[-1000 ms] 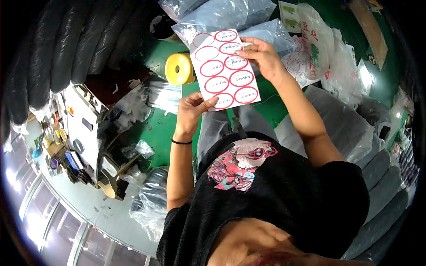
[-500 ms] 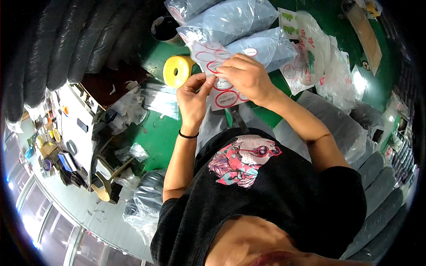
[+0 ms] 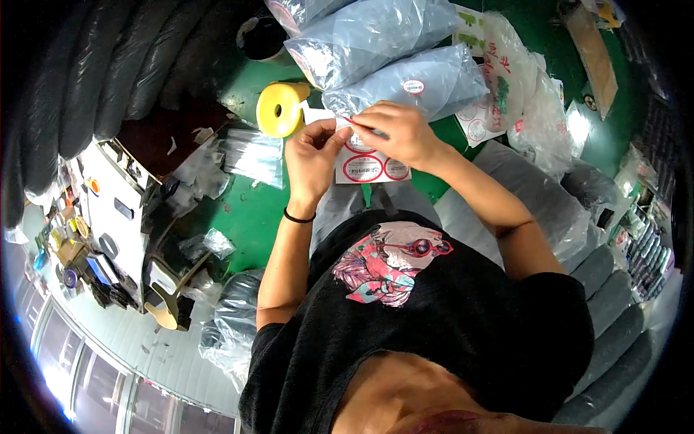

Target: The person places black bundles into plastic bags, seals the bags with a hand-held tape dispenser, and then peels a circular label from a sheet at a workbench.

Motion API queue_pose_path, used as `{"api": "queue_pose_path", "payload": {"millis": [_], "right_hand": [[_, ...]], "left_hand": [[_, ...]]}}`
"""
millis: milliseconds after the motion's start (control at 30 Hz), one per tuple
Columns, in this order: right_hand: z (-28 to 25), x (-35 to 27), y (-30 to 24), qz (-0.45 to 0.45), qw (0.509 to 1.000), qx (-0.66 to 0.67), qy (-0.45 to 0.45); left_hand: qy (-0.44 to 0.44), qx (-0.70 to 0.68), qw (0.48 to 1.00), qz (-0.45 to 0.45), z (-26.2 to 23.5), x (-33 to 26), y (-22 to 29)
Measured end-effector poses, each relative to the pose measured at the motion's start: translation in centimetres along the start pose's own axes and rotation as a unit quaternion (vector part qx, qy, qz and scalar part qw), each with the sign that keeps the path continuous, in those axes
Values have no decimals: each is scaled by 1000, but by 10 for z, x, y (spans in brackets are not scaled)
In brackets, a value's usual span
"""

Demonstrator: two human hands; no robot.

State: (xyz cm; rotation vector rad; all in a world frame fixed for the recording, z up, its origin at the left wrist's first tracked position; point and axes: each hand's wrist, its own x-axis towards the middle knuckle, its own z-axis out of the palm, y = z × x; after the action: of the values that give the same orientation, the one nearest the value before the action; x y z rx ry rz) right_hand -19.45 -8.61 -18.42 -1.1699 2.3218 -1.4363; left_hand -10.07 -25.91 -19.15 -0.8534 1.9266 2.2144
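Note:
A white sheet of round, red-rimmed stickers [image 3: 362,168] is held in front of my body. My left hand [image 3: 312,155], with a dark band at its wrist, pinches the sheet's left edge between thumb and fingers. My right hand [image 3: 399,134] is closed over the sheet's upper part, its fingertips meeting the left thumb. A bit of red rim shows at those fingertips; whether a sticker has come loose there I cannot tell. Beyond the hands lie grey-blue items in clear plastic bags [image 3: 406,76], the nearest bearing a small oval label.
A yellow roll [image 3: 280,110] stands left of the hands, with flat clear bags [image 3: 253,156] nearby. A dark bucket [image 3: 262,37] is farther back. Crumpled printed plastic bags [image 3: 531,108] lie at right. A cluttered white table [image 3: 116,210] stands at left, with black wrapped rolls [image 3: 116,65] behind.
The sheet's upper part, upright before, is now bent back or lowered, uncovering more of the nearest bagged item. Both hands stay together at the sheet. The whole view has shifted slightly.

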Motion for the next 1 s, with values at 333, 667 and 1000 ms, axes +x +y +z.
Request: {"api": "queue_pose_path", "payload": {"millis": [333, 667, 1000], "right_hand": [[4, 17, 23, 231, 963, 136, -17], [-39, 74, 209, 166, 934, -159, 273], [-9, 33, 146, 268, 961, 19, 63]], "left_hand": [[-33, -77, 995, -48, -9, 28, 10], [76, -102, 989, -74, -35, 42, -30], [44, -192, 976, -90, -35, 24, -39]]}}
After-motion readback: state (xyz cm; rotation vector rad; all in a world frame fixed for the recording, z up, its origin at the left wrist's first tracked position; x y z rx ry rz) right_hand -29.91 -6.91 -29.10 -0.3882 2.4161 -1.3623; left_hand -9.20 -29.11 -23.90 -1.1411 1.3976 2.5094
